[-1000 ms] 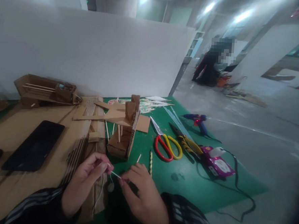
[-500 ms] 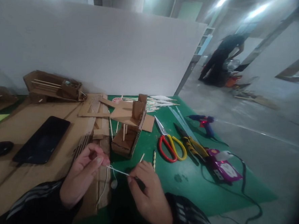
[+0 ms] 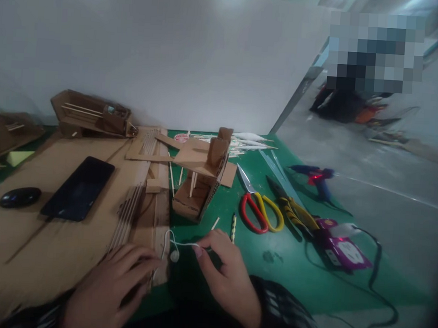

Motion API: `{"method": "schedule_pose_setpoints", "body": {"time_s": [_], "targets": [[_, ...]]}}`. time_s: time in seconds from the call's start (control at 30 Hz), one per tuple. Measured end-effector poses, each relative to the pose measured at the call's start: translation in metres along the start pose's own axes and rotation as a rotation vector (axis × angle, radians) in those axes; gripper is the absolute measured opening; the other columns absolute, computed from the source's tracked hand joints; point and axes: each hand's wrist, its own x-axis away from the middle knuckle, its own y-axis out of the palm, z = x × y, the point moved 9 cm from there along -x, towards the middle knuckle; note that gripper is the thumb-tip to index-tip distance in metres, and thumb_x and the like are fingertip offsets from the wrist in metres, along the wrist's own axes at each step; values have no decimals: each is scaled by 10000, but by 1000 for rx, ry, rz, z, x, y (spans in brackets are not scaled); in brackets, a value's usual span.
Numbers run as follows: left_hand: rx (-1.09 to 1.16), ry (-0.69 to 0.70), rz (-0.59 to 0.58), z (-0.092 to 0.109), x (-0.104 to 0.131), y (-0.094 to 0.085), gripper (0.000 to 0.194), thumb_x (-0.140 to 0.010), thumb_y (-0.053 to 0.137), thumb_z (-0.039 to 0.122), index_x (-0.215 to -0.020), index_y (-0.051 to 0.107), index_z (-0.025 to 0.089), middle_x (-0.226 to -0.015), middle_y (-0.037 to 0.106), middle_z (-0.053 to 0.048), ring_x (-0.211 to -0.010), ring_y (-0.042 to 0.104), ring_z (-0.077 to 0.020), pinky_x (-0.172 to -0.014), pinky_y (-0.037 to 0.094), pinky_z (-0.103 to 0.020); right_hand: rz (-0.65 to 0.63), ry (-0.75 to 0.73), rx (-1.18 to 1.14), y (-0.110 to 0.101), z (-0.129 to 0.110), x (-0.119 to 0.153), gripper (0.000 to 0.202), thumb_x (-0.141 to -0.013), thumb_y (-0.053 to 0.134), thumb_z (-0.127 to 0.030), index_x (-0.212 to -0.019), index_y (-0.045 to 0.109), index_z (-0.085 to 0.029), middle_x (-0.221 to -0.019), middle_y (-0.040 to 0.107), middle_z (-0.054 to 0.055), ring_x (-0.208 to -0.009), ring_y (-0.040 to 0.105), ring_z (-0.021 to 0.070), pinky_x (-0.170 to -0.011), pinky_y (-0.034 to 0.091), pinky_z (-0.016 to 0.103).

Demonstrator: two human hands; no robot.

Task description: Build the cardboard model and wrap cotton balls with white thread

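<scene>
Between the thumb and index finger of my right hand (image 3: 230, 278) is the end of a thin white string (image 3: 184, 243). The string loops leftward near a small round whitish piece (image 3: 175, 256) and runs down along the cardboard edge. My left hand (image 3: 113, 288) is over the cardboard sheet, slightly blurred, its fingers apart and pointing right beside the hanging string; nothing shows in it. Beyond both hands stands a cardboard structure (image 3: 189, 202) with thin wooden sticks. A short stick (image 3: 216, 223) and a patterned stick (image 3: 233, 228) lie just past my right hand.
Red-and-yellow scissors (image 3: 255, 211), pliers (image 3: 293, 213), a blue glue gun (image 3: 318, 180) and a purple power strip (image 3: 343, 248) with a cable occupy the right. A phone (image 3: 79, 189) and a mouse (image 3: 19, 198) lie left. A person (image 3: 341, 102) is at back right.
My left hand has let go of the string and moved down and left, its fingers opening. The string has gone slack. The view has shifted, so the table items appear farther right.
</scene>
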Motion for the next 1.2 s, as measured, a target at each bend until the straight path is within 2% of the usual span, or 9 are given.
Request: {"method": "schedule_pose_setpoints", "body": {"time_s": [0.13, 0.23, 0.5, 0.57, 0.63, 0.73, 0.93, 1.07, 1.2], "targets": [[0, 48, -25, -2, -5, 7, 240, -917, 526, 169, -1077, 645, 304, -1135, 659, -32, -1044, 592, -236, -884, 494, -373, -15, -14, 5, 0, -4, 2, 167, -933, 517, -168, -790, 596, -198, -760, 602, -4, -771, 531, 167, -742, 349, 312], [32, 34, 0, -4, -9, 7, 194, -930, 513, 155, -953, 661, 278, -1126, 662, -32, -1049, 590, -231, -886, 482, -370, -7, -32, -9, -2, -6, 3, 155, -930, 528, -169, -798, 603, -200, -764, 610, -9, -772, 534, 162, -739, 351, 308], [274, -102, 264, 19, -25, -10, 161, -948, 516, 290, -877, 660, 274, -1431, 500, -26, -1302, 454, -243, -1043, 391, -413, 22, -52, -82, -7, -10, 8, 150, -938, 534, -198, -813, 616, -197, -767, 616, 1, -761, 551, 162, -736, 376, 306], [317, -84, 255, 27, -33, -7, 147, -946, 527, 295, -892, 663, 281, -1319, 600, -26, -1227, 526, -226, -1017, 415, -394, 22, -64, -94, -8, -11, 9, 147, -937, 539, -198, -818, 626, -198, -768, 623, 1, -763, 559, 161, -741, 384, 305], [349, -73, 219, 31, -39, -1, 132, -947, 533, 297, -906, 658, 284, -1068, 703, -14, -1051, 619, -204, -920, 469, -354, 39, -83, -106, -11, -12, 9, 143, -931, 547, -188, -821, 638, -199, -766, 631, 0, -764, 569, 159, -746, 393, 303], [391, -116, 224, 26, -40, 3, 119, -950, 533, 300, -931, 650, 287, -876, 697, 12, -851, 646, -174, -767, 493, -296, 102, -91, -134, -20, -11, 9, 140, -922, 553, -176, -831, 657, -198, -780, 650, 7, -766, 587, 160, -739, 414, 298], [454, -130, 430, 25, -31, -24, 87, -930, 553, 244, -962, 627, 277, -959, 672, 2, -949, 625, -182, -851, 467, -295, 219, -14, -191, -42, -5, 8, 145, -919, 573, -220, -812, 665, -187, -771, 661, 18, -740, 610, 167, -714, 456, 292], [538, -134, 526, 28, -32, -38, 91, -911, 552, 215, -964, 616, 250, -1039, 648, -31, -1013, 614, -209, -879, 482, -326, 209, -14, -203, -43, -7, 7, 166, -922, 571, -234, -791, 661, -187, -754, 650, 23, -728, 600, 172, -697, 461, 294], [702, -125, 734, 28, -34, -46, 81, -879, 595, 160, -862, 586, 240, -936, 620, -12, -984, 613, -189, -879, 502, -307, 153, -94, -181, -38, -15, 8, 160, -911, 572, -199, -780, 664, -186, -778, 647, 37, -761, 599, 180, -714, 454, 307]]}}
